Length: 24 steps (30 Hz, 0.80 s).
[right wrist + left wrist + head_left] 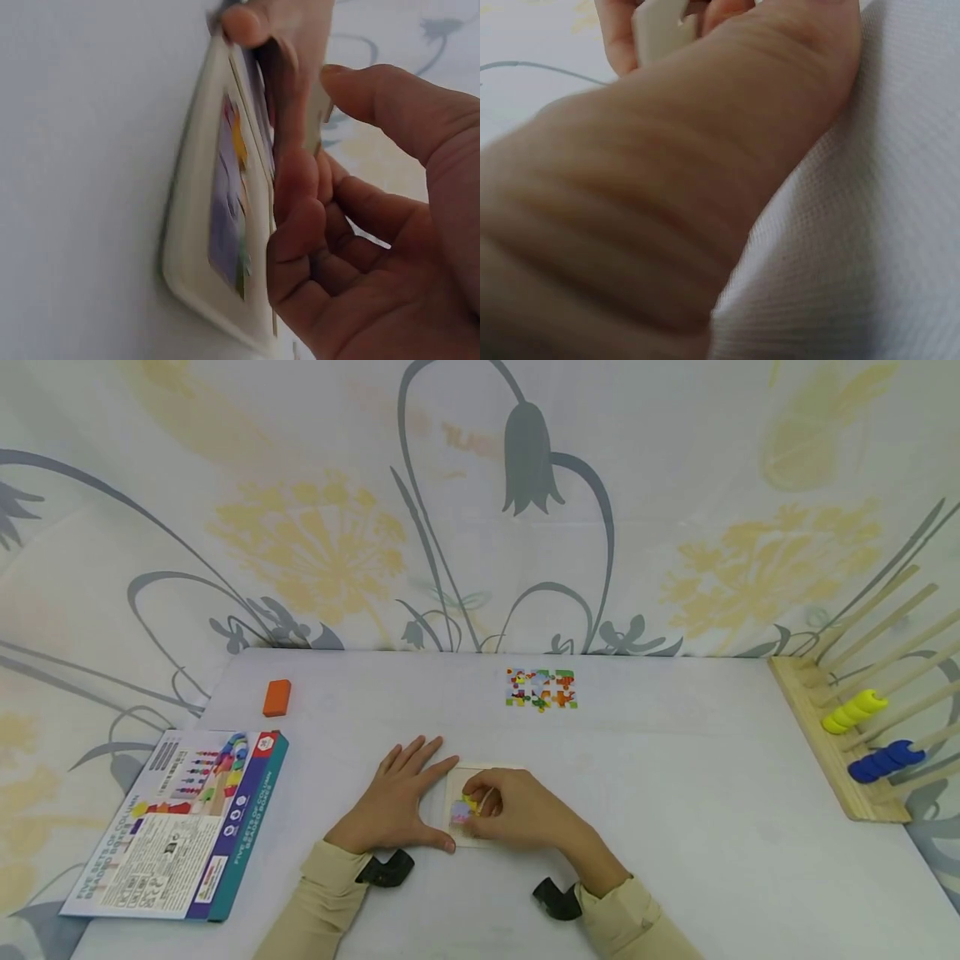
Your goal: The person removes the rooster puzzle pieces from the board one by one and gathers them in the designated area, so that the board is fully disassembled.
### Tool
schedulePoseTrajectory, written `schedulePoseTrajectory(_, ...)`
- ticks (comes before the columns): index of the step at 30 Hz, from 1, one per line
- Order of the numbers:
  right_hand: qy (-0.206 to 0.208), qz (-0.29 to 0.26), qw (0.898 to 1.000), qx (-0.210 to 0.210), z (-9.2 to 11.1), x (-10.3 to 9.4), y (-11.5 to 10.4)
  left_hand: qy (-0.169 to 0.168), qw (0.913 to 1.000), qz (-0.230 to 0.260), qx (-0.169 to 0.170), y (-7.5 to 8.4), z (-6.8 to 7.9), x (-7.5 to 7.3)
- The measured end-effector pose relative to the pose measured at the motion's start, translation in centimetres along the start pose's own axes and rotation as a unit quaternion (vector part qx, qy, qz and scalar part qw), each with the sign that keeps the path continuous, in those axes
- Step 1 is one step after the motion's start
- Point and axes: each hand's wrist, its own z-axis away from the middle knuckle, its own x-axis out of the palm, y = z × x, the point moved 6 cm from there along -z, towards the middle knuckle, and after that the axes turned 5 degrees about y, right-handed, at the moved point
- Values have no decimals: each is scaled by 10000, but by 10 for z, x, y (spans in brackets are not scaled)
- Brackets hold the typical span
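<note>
A pale, shallow puzzle tray [452,785] with rounded corners lies between both hands. Part of a printed picture [229,217], purple with yellow and green, shows inside it in the right wrist view. My left hand [393,802] is spread flat at the tray's left side, thumb and fingertips by its edge. Over the tray, my right hand [528,810] pinches a jigsaw piece [316,112] between thumb and fingers. That piece shows its pale, notched side [656,30] in the left wrist view. The right hand covers much of the tray in the head view.
Several colourful jigsaw pieces [542,688] lie grouped behind the tray. An orange block [277,697] sits at the back left, above a bead-toy box [180,827]. To the right stands a wooden peg base [832,735] with yellow beads [853,711] and blue beads [887,762].
</note>
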Motion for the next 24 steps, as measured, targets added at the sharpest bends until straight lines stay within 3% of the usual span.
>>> schedulePoseTrajectory(8,723,-4,9959,540,-1,-32,31,-97,9999,20,-91,-1,0,0)
schedulePoseTrajectory(14,1172,216,9906,675,-4,-43,46,-75,9999,-18,-109,1,0,-1)
schedulePoseTrajectory(24,1423,654,9847,760,-13,-52,53,-83,9999,-80,-111,0,0,1)
